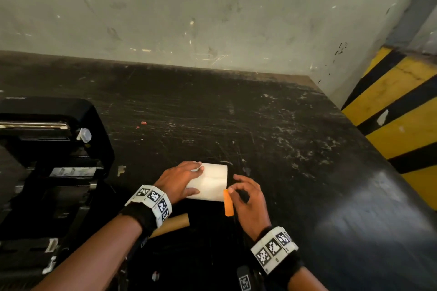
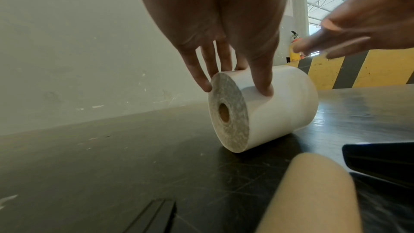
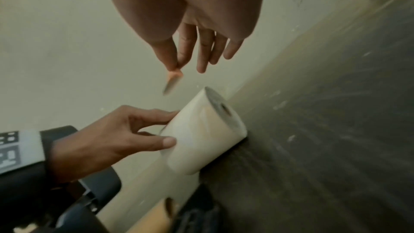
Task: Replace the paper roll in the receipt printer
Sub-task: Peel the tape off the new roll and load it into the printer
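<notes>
A fresh white paper roll [image 1: 212, 183] lies on its side on the black table. My left hand [image 1: 198, 179] grips it from above, thumb on the near side and fingers over the far side [image 2: 262, 84]. My right hand [image 1: 230, 190] is just right of the roll and pinches an orange sticker strip [image 1: 228, 204] between thumb and forefinger. In the right wrist view the orange strip [image 3: 173, 80] hangs free above the roll [image 3: 206, 135]. The black receipt printer [image 1: 54, 139] stands at the left with its lid open. An empty brown cardboard core [image 1: 173, 224] lies under my left wrist.
The black scratched table [image 1: 260, 125] runs back to a pale wall [image 1: 212, 19]. A yellow and black striped barrier [image 1: 402, 125] stands beyond the table's right edge. A black part [image 2: 380, 159] lies near the cardboard core [image 2: 309, 194].
</notes>
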Motion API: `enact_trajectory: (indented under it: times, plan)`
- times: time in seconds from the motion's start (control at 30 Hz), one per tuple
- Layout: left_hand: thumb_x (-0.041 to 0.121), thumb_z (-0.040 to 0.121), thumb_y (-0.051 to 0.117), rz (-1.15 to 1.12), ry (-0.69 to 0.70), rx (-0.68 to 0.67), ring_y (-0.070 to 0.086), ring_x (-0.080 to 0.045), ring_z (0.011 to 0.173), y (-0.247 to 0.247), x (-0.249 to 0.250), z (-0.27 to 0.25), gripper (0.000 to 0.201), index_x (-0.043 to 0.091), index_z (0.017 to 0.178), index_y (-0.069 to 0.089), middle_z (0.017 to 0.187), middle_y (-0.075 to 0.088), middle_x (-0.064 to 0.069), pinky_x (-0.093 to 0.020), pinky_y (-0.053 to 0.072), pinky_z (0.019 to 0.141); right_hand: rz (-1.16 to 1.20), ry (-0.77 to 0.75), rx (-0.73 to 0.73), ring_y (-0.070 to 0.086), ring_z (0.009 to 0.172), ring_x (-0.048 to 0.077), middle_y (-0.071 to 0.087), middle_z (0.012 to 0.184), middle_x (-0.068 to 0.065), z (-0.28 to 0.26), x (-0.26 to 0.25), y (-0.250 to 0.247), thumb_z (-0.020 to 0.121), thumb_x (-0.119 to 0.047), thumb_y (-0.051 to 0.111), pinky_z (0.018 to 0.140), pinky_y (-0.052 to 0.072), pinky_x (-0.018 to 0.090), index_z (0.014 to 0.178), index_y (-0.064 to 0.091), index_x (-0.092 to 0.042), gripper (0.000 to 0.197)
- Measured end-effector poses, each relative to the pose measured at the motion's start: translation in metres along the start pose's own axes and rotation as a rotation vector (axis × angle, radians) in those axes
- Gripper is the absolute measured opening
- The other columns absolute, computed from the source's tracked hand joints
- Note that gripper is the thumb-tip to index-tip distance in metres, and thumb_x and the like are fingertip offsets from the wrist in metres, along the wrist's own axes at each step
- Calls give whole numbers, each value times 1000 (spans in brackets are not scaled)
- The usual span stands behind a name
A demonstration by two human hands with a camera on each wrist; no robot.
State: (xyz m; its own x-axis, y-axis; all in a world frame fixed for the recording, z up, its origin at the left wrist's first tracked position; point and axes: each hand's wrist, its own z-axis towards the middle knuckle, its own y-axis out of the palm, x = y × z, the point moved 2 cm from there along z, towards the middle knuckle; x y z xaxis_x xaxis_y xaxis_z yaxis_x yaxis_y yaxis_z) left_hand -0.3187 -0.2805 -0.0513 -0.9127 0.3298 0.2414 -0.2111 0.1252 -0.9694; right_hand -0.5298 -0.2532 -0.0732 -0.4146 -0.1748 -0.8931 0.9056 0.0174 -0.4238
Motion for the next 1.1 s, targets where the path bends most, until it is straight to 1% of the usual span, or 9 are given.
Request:
enact_trajectory:
  times: [0.2, 0.33, 0.43, 0.5, 0.7, 0.8, 0.9, 0.97, 1.1]
  plan:
    - [35, 84, 63, -23, -50, -68, 20, -15, 141, -2, -3, 4, 69, 22, 142, 28, 153, 27, 2, -44, 31, 112, -247, 223, -96, 46, 124, 16, 58, 123, -3, -25, 40, -29, 82, -18, 68, 108, 35, 47, 63, 60, -43, 32]
    - [35, 83, 64, -32, -70, -67, 20, -15, 141, 1, -4, 3, 69, 23, 142, 29, 153, 27, 3, -48, 33, 110, -356, 248, -137, 45, 126, 15, 59, 125, -4, -42, 52, -31, 80, -22, 71, 109, 31, 43, 60, 52, -47, 37]
    - [34, 83, 64, -33, -66, -45, 21, -14, 141, 1, -1, 2, 69, 22, 142, 30, 153, 28, 4, -44, 33, 108, -464, 253, -221, 33, 134, 13, 46, 138, -7, -51, 54, -33, 77, -16, 71, 109, 22, 37, 74, 54, -46, 34]
    - [34, 83, 65, -31, -57, -32, 21, -14, 140, 1, -1, 1, 68, 22, 141, 31, 152, 29, 4, -43, 33, 108, -529, 240, -281, 26, 138, 13, 39, 145, -6, -53, 57, -37, 76, -16, 70, 110, 17, 36, 96, 62, -36, 30]
    - [33, 82, 67, -22, -32, 5, 23, -13, 140, 3, -2, -1, 68, 21, 140, 34, 152, 31, 4, -40, 32, 112, -619, 264, -427, 15, 143, 16, 25, 154, -6, -54, 61, -45, 72, -35, 75, 116, 10, 43, 128, 49, -32, 62]
    - [34, 85, 63, 16, -42, -27, 18, -15, 143, 1, 1, -2, 67, 22, 142, 29, 154, 24, 6, -42, 25, 113, -545, 160, -314, 28, 137, 17, 40, 146, -2, -51, 49, -33, 78, -36, 70, 114, 19, 39, 125, 55, -27, 50]
    - [32, 85, 63, 25, -40, -63, 19, -19, 142, 0, 0, -3, 69, 25, 142, 26, 155, 20, 7, -45, 24, 113, -420, 105, -232, 57, 111, 18, 66, 116, 3, -49, 29, -10, 82, -37, 66, 100, 45, 37, 111, 65, -21, 33]
    - [28, 83, 66, -1, -36, -66, 26, -19, 140, 0, -2, -4, 71, 25, 142, 26, 155, 21, 7, -43, 28, 113, -371, 214, -323, 65, 99, 18, 72, 104, 5, -51, 23, 10, 79, -47, 65, 92, 51, 35, 108, 66, -20, 40]
    - [24, 80, 70, -49, -39, -30, 33, -19, 137, 2, -4, -6, 73, 26, 141, 30, 153, 24, 10, -42, 33, 110, -441, 338, -458, 61, 104, 21, 66, 110, 8, -54, 29, 40, 71, -62, 62, 92, 49, 30, 108, 63, -21, 55]
